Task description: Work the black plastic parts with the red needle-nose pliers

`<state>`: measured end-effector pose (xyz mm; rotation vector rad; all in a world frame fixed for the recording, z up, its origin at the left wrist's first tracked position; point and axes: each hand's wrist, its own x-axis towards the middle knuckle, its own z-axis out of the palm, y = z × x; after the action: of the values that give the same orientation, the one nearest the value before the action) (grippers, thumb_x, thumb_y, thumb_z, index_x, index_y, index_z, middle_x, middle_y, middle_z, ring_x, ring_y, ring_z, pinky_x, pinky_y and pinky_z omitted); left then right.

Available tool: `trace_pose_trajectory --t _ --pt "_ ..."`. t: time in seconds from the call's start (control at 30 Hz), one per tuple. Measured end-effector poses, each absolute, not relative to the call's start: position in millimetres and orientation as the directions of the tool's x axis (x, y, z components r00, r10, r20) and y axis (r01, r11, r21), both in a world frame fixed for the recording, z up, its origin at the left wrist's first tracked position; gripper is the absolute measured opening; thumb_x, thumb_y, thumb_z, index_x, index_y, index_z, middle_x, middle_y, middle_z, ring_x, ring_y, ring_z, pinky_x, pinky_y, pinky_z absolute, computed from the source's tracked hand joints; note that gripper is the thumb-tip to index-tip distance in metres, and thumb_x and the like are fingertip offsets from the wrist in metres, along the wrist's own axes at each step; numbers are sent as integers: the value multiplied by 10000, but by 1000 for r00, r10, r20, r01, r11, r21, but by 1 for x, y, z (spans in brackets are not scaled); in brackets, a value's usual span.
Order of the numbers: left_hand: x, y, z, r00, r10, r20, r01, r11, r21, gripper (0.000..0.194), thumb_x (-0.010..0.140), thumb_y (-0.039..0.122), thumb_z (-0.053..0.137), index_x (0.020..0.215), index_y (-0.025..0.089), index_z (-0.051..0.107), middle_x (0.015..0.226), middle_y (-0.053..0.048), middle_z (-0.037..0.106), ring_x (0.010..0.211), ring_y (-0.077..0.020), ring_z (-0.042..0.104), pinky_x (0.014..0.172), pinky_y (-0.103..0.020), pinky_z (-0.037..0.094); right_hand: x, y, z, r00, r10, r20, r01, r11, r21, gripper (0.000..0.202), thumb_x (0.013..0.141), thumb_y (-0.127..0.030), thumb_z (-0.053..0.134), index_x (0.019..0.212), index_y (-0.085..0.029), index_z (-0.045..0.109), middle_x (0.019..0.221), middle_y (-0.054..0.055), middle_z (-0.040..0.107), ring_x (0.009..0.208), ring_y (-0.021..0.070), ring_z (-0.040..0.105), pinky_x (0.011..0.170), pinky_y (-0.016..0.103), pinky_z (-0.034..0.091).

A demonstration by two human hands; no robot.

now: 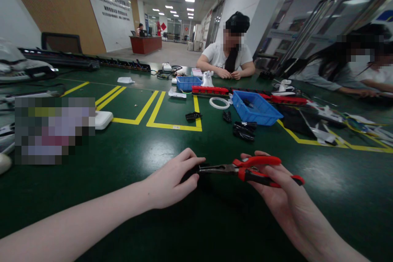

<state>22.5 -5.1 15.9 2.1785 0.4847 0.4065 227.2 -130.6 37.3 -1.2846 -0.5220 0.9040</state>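
Observation:
My right hand (276,184) holds a pair of needle-nose pliers (260,168) with red and black handles. Its long jaws point left and meet a small black piece (192,172) in the fingers of my left hand (173,180). My left fingers and thumb are closed round that piece, which is mostly hidden, so I cannot tell its kind. Both hands are above the dark green table (147,229). Beyond the pliers lie several black bundles (245,131) in shiny wrap.
A blue bin (256,108) holds dark parts, with a white ring (219,103) to its left. Red strips (211,89) and a smaller blue bin (188,83) are farther back. A white box (103,120) sits at left. A co-worker (231,55) sits across; others are at right.

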Motion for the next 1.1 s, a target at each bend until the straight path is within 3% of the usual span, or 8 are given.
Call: trace_pose_trajectory --t 0.27,0.5,0.7,0.93,1.1 --pt "21 -6 18 875 466 131 186 -573 798 295 927 196 440 1187 186 579 1156 -84 548 996 -213 577 922 -392 509 236 -130 30 531 837 -134 -237 -5 -971 320 781 -383 722 1075 -280 651 1129 51 720 1128 304 636 1013 536 472" --pt "22 -6 19 873 471 123 219 -605 766 310 929 189 447 1218 201 557 1083 -67 614 1001 -217 569 910 -376 488 232 -132 36 583 804 -114 -233 31 -972 337 781 -391 715 1091 -286 635 1142 50 713 1150 288 623 1031 511 455" --pt "22 -7 18 890 420 177 177 -677 715 387 916 169 427 1291 193 520 1021 -72 611 943 -217 559 848 -361 482 239 -132 31 567 824 -29 -168 81 -982 354 758 -406 719 1086 -296 644 1144 54 709 1139 324 624 995 565 467" --pt "21 -7 19 893 418 166 187 -681 708 362 934 207 478 1294 202 514 1080 -67 600 980 -215 554 866 -360 477 237 -134 31 545 836 -60 -185 50 -982 349 764 -400 725 1085 -287 647 1148 56 708 1127 316 630 996 552 467" --pt "21 -6 18 898 418 136 217 -689 691 354 952 277 528 1299 212 506 1101 -63 593 985 -211 557 846 -347 475 236 -133 33 570 818 -74 -182 37 -983 384 693 -412 783 1031 -276 662 1086 61 725 1080 319 652 981 551 474"
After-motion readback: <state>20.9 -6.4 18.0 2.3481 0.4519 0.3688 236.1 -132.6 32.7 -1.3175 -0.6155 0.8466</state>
